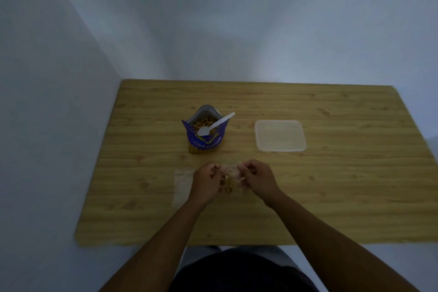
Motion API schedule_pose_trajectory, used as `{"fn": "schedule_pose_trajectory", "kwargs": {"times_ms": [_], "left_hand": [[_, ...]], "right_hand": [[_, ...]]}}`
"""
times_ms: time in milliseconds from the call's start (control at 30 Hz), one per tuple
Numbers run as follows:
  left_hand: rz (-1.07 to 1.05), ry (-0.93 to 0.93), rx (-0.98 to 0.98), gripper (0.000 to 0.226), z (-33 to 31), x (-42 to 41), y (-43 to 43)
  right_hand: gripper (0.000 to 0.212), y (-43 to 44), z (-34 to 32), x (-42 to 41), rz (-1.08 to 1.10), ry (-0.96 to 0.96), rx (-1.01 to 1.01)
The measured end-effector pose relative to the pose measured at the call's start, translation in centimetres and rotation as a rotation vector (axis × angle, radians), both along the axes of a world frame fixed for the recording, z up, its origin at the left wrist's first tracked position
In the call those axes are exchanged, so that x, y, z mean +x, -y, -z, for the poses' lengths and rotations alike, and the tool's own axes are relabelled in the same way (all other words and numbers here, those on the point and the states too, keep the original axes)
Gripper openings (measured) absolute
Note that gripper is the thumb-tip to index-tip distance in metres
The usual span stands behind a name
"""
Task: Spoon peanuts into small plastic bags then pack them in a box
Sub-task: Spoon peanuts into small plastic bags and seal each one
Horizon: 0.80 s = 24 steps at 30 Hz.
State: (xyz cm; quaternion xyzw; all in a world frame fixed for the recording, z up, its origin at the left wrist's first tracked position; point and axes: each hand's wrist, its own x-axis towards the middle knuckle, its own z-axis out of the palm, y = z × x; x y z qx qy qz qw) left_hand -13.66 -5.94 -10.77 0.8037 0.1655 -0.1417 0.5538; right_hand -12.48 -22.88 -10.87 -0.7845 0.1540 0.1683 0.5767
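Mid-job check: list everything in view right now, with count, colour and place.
table: one, light wood, set into the wall corner
peanut pouch: one, blue, open, standing mid-table
spoon: one, white, bowl inside the peanut pouch, handle leaning right
box: one, translucent, right of the peanut pouch
small bag: one, clear, peanuts inside, between both hands
empty bag: clear, flat, count unclear, left of the hands
left hand: pinches the small bag
right hand: pinches the small bag
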Motion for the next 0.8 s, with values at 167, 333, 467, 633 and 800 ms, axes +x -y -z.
{"fn": "schedule_pose_trajectory", "kwargs": {"times_ms": [167,333,467,633,800], "left_hand": [[0.032,-0.084,0.050,0.009,2.4,-0.7,1.0],[0.061,-0.141,0.048,0.029,4.2,-0.8,1.6],[0.089,-0.158,0.039,0.030,4.2,-0.7,1.5],[-0.087,-0.043,0.215,0.021,3.3,-0.7,-2.7],[-0.146,-0.058,0.422,0.028,3.4,-1.5,-7.5]], "right_hand": [[0.007,0.9,3.7,-0.5,-0.064,-0.031,-0.248],[0.009,2.0,4.5,-0.7,-0.141,-0.011,-0.425],[0.015,3.1,4.4,-1.0,-0.180,-0.010,-0.516],[0.022,1.9,2.8,-1.2,-0.204,0.123,-0.729],[0.019,-2.3,2.4,-1.2,-0.426,0.248,-0.614]]}}
